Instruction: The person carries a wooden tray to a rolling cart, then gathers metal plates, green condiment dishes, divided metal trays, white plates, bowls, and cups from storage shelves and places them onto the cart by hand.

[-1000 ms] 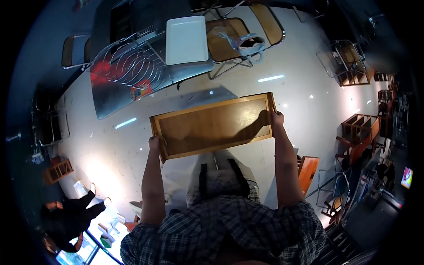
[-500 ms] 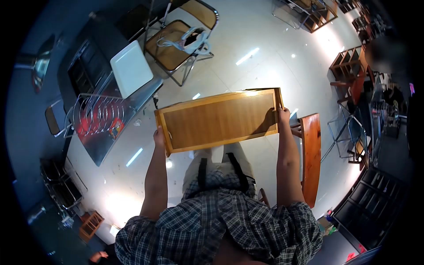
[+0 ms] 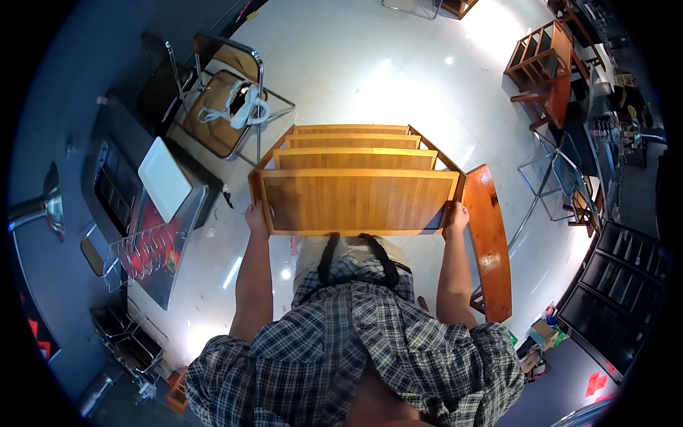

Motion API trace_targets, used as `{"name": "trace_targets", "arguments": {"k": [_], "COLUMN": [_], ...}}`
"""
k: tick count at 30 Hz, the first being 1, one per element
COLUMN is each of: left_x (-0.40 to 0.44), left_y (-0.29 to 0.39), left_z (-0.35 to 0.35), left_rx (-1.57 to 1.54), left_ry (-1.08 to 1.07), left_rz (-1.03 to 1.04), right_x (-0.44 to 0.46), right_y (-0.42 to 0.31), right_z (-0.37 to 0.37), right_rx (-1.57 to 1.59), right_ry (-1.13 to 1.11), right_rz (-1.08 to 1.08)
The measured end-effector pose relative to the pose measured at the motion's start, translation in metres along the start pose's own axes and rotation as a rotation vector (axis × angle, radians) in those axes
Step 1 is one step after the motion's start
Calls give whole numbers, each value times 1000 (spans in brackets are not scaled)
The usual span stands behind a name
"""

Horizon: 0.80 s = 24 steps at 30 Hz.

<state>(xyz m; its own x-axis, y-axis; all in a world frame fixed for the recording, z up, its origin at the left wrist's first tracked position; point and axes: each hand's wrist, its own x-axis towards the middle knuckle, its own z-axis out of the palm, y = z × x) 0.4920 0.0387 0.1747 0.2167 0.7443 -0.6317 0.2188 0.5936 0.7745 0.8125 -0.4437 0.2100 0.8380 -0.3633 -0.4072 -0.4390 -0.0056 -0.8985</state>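
In front of my body is a light-brown wooden shelf rack (image 3: 359,203) with several slanted boards between two side panels. My left hand (image 3: 256,218) is closed around its left side near the near board. On the opposite side, my right hand (image 3: 457,217) grips the right panel at about the same height. The fingertips are partly hidden behind the wood. Just right of my right hand is a reddish wooden bench (image 3: 489,242), close to the rack's right edge.
To the left stand a folding chair (image 3: 217,117) with a pale corded item on it, and a table (image 3: 160,274) bearing a white tray (image 3: 163,179) and a wire rack (image 3: 142,252). A wooden shelf unit (image 3: 539,57) and metal-framed stands (image 3: 548,167) are on the right.
The wooden rack has tilted, so its several boards now show where mostly one flat panel showed before. Both hands stay on its sides. My view has turned, shifting the surroundings.
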Motion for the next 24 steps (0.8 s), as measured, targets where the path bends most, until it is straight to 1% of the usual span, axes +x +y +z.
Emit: {"name": "trace_targets", "arguments": {"k": [1, 2, 3, 4, 6, 7, 8, 9, 10, 11, 12, 13, 14, 16, 17, 19, 20, 21, 22, 23, 24], "left_x": [5, 4, 7, 10, 26, 33, 41, 47, 55, 68, 83, 94, 100, 87, 101, 140, 153, 163, 173, 179, 186], "left_y": [11, 17, 27, 33, 44, 50, 55, 57, 65, 77, 89, 112, 129, 188, 202, 226, 235, 242, 249, 252, 258], "left_z": [17, 30, 49, 67, 97, 113, 127, 128, 139, 153, 171, 207, 234, 286, 318, 374, 399, 419, 440, 454, 470], "left_rx": [6, -26, -57, -52, -47, -42, -58, -80, -76, 26, 123, 218, 218, 455, 456, 654, 654, 615, 575, 481, 478], "left_ry": [-2, -51, -100, -104, -90, -99, -139, -185, -200, -189, -177, -117, -133, -100, -119, 11, -17, -46, -76, -169, -193], "left_rz": [9, 33, 69, 72, 138, 147, 211, 262, 261, 323, 387, 365, 369, 527, 538, 516, 534, 564, 589, 531, 543], "right_x": [1, -4, 0, 9, 23, 33, 44, 38, 43, 56, 73, 100, 118, 147, 169, 198, 203, 222, 233, 239, 246], "right_y": [-9, -23, -33, -42, -46, -51, -56, -64, -74, -83, -96, -118, -136, -176, -199, -253, -283, -299, -316, -333, -347], "right_z": [2, -5, -4, -6, -6, -6, -6, -9, -11, -5, 0, 6, 14, 44, 60, 93, 113, 126, 140, 148, 156], "right_rx": [27, 57, 75, 92, 117, 134, 147, 63, -20, -84, -77, -188, -300, -226, -362, -625, -748, -788, -854, -860, -855], "right_ry": [28, 68, 100, 134, 140, 144, 152, 105, 56, 76, 87, 86, 89, 110, 172, 302, 373, 356, 409, 425, 438], "right_rz": [27, 25, 4, -21, 4, 23, 25, -4, -31, -73, -76, -146, -217, -428, -446, -439, -418, -369, -394, -367, -340]}}
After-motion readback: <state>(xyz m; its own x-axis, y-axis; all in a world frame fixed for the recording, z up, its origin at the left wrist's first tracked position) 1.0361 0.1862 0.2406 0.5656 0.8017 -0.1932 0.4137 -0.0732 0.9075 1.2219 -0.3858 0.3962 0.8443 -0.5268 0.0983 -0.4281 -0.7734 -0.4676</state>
